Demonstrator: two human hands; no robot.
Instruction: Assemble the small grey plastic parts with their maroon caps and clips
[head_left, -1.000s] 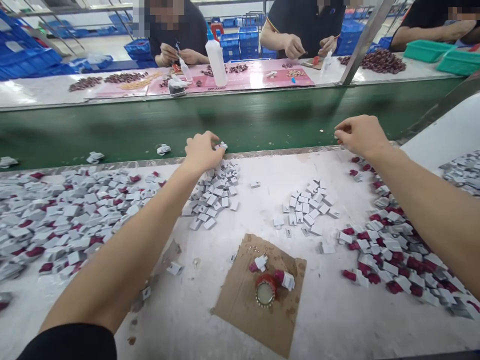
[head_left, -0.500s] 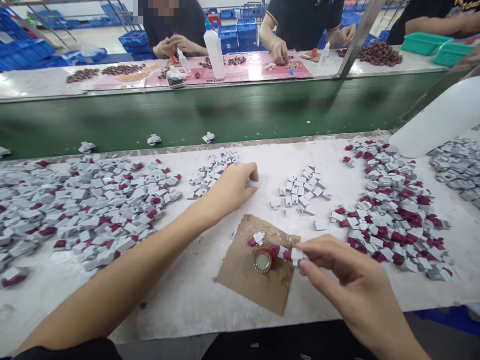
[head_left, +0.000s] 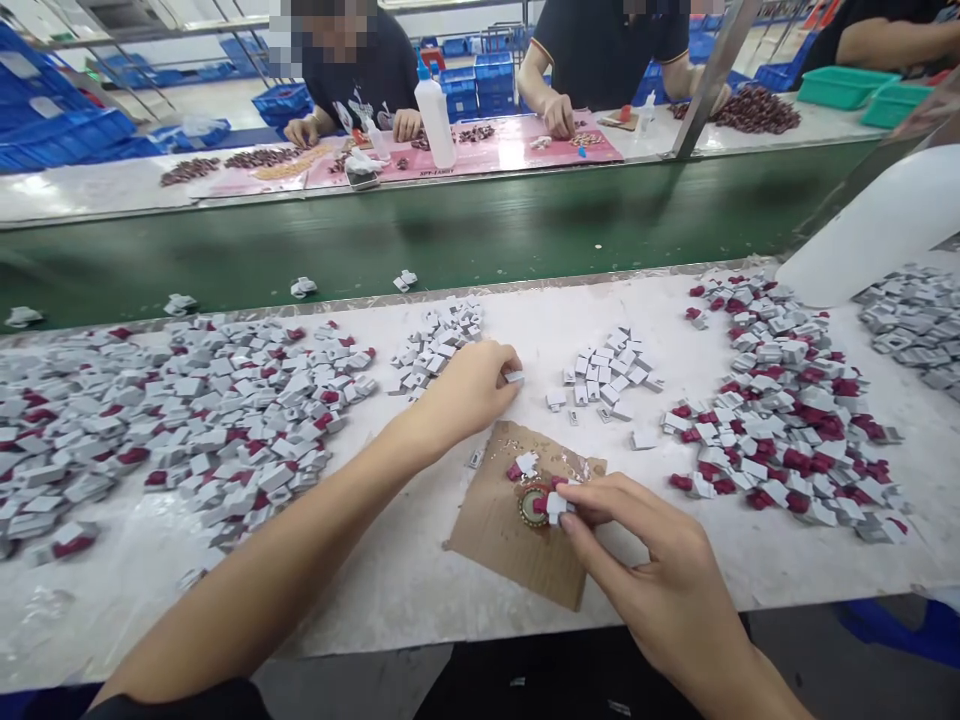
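My right hand (head_left: pixel 660 560) pinches a small grey and maroon plastic piece (head_left: pixel 557 506) between thumb and fingertips. Its maroon end is over a crown bottle cap (head_left: pixel 533 508) with a pale filling; whether it touches the filling I cannot tell. The cap sits on a piece of brown cardboard (head_left: pixel 517 555), beside more grey and maroon pieces (head_left: pixel 528 463). Farther back, my left hand (head_left: pixel 472 390) is closed on a small light grey piece (head_left: pixel 514 377), next to a heap of loose grey pieces (head_left: pixel 442 340).
Large heaps of grey and maroon pieces lie left (head_left: pixel 225 420) and right (head_left: pixel 795 420), with a small grey group (head_left: pixel 611 370) between them. A white curved object (head_left: pixel 870 230) stands at right. Beyond the green belt (head_left: pixel 480 230), several people work by a white bottle (head_left: pixel 435 120).
My right hand has moved left, bringing its piece over the bottle cap. My left hand has stayed near the grey heap, and the grey piece in its fingers now shows more clearly.
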